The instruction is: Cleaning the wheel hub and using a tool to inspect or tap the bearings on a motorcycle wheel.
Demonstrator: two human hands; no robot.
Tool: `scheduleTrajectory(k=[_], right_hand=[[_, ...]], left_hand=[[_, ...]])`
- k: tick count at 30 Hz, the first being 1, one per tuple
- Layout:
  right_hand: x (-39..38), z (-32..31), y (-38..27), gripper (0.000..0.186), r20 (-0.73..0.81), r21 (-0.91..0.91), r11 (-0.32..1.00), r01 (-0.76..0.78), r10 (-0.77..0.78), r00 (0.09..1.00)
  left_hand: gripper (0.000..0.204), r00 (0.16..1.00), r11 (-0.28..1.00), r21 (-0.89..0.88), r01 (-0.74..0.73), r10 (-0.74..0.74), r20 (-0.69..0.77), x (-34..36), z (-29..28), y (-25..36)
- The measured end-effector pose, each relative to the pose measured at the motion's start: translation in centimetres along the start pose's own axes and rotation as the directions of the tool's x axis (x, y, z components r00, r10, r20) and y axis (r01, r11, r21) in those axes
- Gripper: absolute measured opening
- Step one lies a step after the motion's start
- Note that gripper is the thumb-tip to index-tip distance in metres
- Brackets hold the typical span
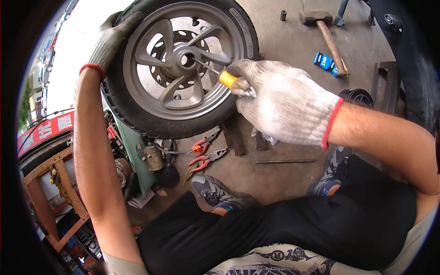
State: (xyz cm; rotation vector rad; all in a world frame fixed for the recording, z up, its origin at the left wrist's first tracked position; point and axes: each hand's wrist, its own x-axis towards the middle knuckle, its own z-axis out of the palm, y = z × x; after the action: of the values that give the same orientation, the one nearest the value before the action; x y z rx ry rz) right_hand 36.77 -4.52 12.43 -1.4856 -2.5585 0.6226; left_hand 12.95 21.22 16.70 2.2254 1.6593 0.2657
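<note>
A motorbike wheel with a black tyre (245, 34) and a grey five-spoke rim stands tilted in front of me, a perforated brake disc (160, 75) behind its spokes. My left hand (110, 39), in a white knit glove with red cuff, grips the tyre's upper left. My gloved right hand (284, 101) is closed round the yellow handle of a screwdriver (227, 79), whose thin shaft reaches into the bore of the hub (178, 59). The tool's tip is hidden in the bore.
A hammer (332, 43), blue boxes (323, 59) and a socket (283, 15) lie beyond my right hand. Pliers (206, 158), a rod (285, 161) and metal bars (233, 140) lie near my shoes. Left stand machine parts (153, 160), a rusty frame (39, 192) and a red sign.
</note>
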Motion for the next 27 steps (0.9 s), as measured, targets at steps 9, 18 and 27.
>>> scheduleTrajectory(k=[9, 18, 27], right_hand=[[-1.5, 2.2, 0.1, 0.035, -0.306, -0.137, 0.99, -0.015, -0.027, 0.952], [1.4, -1.3, 0.2, 0.019, -0.058, 0.024, 0.998, -0.062, 0.063, 0.996], [1.7, -2.4, 0.2, 0.019, -0.113, -0.064, 0.996, 0.063, -0.07, 0.991]], left_hand=[[0.091, 0.998, 0.999, -0.017, 0.045, -0.045, -0.033, 0.5, -0.2, -2.2], [0.088, 1.0, 0.997, -0.081, 0.009, -0.011, -0.023, 0.2, 0.1, -2.6], [0.08, 0.999, 0.996, -0.085, -0.004, 0.0, -0.052, -0.8, -0.2, -2.3]])
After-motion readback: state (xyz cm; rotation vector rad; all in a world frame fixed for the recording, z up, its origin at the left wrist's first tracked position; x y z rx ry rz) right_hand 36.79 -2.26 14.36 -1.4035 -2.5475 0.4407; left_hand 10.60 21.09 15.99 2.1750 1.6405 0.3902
